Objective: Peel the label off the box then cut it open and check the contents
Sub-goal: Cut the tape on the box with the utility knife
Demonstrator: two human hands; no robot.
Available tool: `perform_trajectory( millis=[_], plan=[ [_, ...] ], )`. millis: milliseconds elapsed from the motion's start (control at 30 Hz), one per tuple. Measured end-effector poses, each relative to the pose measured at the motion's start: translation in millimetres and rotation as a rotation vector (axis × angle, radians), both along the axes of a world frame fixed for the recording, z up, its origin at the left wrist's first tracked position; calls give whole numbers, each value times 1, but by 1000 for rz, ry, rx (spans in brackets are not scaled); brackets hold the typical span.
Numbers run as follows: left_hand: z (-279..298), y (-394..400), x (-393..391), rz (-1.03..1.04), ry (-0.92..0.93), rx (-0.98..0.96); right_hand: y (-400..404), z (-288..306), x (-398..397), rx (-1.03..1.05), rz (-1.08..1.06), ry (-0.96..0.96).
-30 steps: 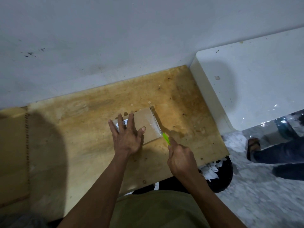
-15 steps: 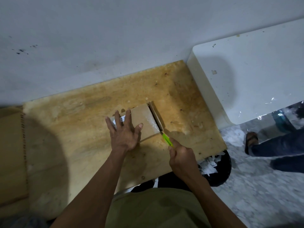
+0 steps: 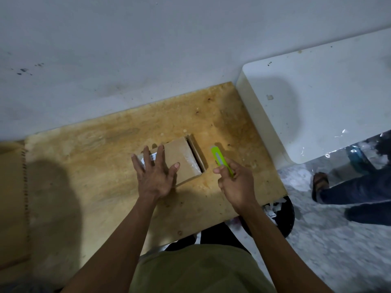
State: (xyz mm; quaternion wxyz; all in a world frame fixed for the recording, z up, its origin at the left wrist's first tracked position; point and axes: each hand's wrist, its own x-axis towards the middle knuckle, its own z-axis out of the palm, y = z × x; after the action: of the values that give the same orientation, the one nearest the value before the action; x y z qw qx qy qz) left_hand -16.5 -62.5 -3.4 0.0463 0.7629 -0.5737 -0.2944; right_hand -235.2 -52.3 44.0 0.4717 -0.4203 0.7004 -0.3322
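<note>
Two bare hands work over a stained wooden table (image 3: 105, 187) set against a pale wall (image 3: 148, 49). The left hand (image 3: 153, 176) lies flat on the brown cardboard box (image 3: 179, 157), fingers straight and spread, pressing its left half down; a white label (image 3: 152, 157) shows between those fingers. The box sits near the middle of the table, and a flap (image 3: 197, 153) at its right end stands away from the body, leaving a dark gap. The right hand (image 3: 236, 182) hovers just right of the box, apart from it, its fingers curled round a green box cutter (image 3: 220, 160) that points away toward the wall. A white cabinet (image 3: 317, 102) stands to the right of the table. Below the table's right edge a black bin (image 3: 283, 216) holds paper scraps. Another person's legs (image 3: 355, 189) show at the far right on the marbled floor (image 3: 328, 250).
</note>
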Motion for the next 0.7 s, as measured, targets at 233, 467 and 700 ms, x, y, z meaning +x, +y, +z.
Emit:
perform_trajectory(
  millis=[233,467,700],
  plan=[
    [-4,0,1,-8,-9,-15,-28,-35,-12,-32,195,79],
    [-7,1,2,20,16,-22,-68,-73,-2,-69,64,446],
    [-9,1,2,31,18,-13,-83,-79,-1,14,152,734]
  ],
)
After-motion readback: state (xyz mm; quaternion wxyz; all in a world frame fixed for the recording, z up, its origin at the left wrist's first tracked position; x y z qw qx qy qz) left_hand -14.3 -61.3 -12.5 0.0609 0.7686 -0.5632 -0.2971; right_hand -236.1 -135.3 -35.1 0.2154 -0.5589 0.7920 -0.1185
